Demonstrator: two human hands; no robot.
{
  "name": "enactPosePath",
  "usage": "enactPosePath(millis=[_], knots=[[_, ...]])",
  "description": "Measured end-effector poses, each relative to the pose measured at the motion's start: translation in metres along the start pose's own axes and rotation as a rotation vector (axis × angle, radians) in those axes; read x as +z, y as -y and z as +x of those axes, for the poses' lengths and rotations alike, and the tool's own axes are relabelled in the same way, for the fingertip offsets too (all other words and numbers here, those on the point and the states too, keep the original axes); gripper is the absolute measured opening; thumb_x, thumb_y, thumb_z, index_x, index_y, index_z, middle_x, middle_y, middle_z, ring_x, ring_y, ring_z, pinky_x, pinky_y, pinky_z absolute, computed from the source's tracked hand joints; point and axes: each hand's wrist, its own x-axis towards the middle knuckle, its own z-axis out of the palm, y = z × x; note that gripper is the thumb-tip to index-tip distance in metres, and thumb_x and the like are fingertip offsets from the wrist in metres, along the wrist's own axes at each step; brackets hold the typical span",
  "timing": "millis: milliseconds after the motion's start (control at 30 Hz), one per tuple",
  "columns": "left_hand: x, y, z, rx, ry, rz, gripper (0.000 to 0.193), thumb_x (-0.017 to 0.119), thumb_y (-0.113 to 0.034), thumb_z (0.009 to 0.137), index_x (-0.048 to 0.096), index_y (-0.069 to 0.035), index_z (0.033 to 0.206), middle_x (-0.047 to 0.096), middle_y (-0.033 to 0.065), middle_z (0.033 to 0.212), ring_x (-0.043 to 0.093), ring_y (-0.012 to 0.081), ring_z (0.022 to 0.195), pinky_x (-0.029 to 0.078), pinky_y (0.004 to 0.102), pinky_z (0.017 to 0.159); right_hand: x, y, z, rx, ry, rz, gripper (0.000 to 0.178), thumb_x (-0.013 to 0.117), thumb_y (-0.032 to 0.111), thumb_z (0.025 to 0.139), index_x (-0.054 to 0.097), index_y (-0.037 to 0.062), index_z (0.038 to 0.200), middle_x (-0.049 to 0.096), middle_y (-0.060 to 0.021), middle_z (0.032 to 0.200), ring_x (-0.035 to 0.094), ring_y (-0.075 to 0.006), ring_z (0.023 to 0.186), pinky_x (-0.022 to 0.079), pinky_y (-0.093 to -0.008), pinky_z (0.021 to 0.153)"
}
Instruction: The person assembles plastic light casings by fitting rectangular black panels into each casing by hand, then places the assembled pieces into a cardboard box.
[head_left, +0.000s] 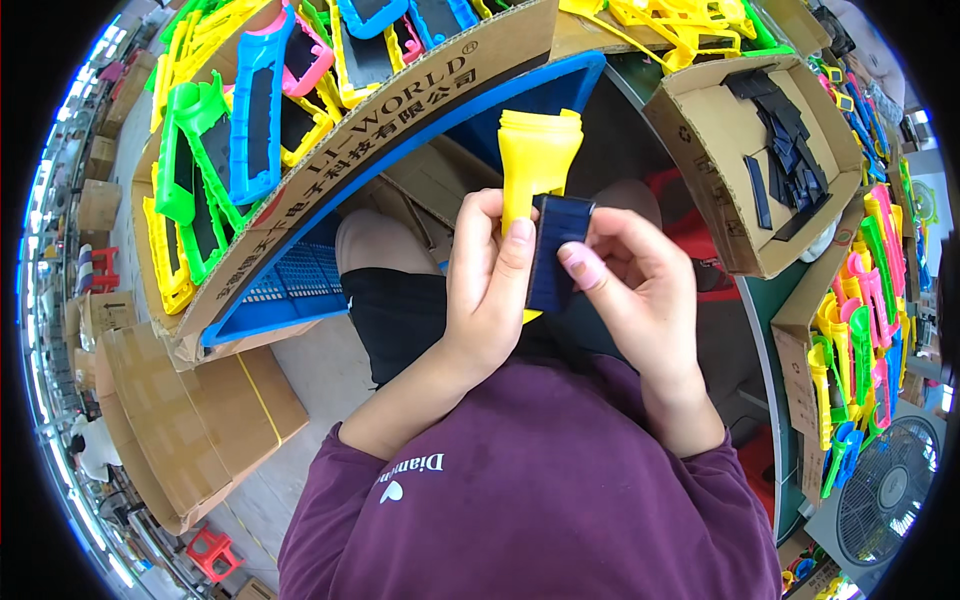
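My left hand (482,275) is closed around a yellow plastic flashlight shell (537,150), its wide threaded head pointing up and away from me. A dark, glossy rectangular panel (560,248), which looks like a small solar panel, lies along the shell's handle. My right hand (648,275) pinches the panel's right edge, thumb on its face. The fingers behind the panel are partly hidden. Whether the panel is seated in the handle or only rests against it, I cannot tell. Both hands are above my lap.
A carton (400,105) at the far left holds several coloured shells with dark panels. Below it sits a blue plastic crate (225,325). Loose dark panels fill a box (725,225) at the far right. Another box (795,365) of coloured shells and a fan (890,490) stand at right.
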Motion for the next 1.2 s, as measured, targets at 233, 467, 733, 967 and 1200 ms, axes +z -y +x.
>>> enactPosePath(millis=[233,467,733,967,1200], knots=[[0.006,-0.006,0.002,-0.019,0.046,-0.069,0.017,0.042,-0.016,0.091,0.038,-0.002,0.101,0.049,0.0039,0.088,0.047,0.0061,0.08,0.039,0.0199,0.071,0.004,0.004,-0.004,0.078,0.027,0.098,0.023,0.065,0.007,0.074,0.055,-0.002,0.093,0.056,-0.0046,0.076,0.056,-0.0091,0.067,0.046,-0.0205,0.061],[-0.004,-0.009,-0.006,-0.084,0.117,-0.082,0.018,0.044,-0.015,0.09,0.04,-0.002,0.101,0.05,0.0028,0.092,0.046,0.0044,0.082,0.038,0.0192,0.074,-0.004,0.01,0.007,0.142,0.184,0.364,0.037,0.06,0.009,0.08,0.042,0.0,0.11,0.051,-0.0056,0.098,0.05,-0.0092,0.087,0.042,-0.0216,0.076],[-0.015,-0.05,-0.005,-0.255,0.149,-0.098,0.03,0.059,-0.004,0.08,0.045,0.0,0.106,0.057,0.0059,0.096,0.055,0.0105,0.089,0.042,0.023,0.08,0.003,0.02,0.006,0.019,0.292,0.333,0.03,0.059,0.007,0.079,0.04,0.0029,0.102,0.047,-0.0012,0.087,0.047,-0.005,0.075,0.042,-0.0191,0.069],[-0.011,-0.048,-0.006,-0.108,0.013,0.145,0.021,0.058,-0.003,0.08,0.047,0.0,0.097,0.057,0.0046,0.089,0.055,0.0075,0.082,0.044,0.0194,0.073,0.018,0.017,0.01,-0.096,0.155,0.24,0.032,0.058,0.005,0.079,0.043,0.0014,0.107,0.048,-0.0023,0.084,0.051,-0.0065,0.077,0.044,-0.0203,0.07],[-0.008,-0.032,0.004,-0.061,-0.048,0.224,0.019,0.058,-0.005,0.081,0.048,0.001,0.096,0.058,0.0053,0.084,0.056,0.0062,0.076,0.044,0.0181,0.066,0.019,0.009,0.018,-0.048,0.109,0.208,0.033,0.055,0.006,0.081,0.042,-0.0003,0.111,0.05,-0.0031,0.09,0.051,-0.0076,0.079,0.044,-0.021,0.072]])
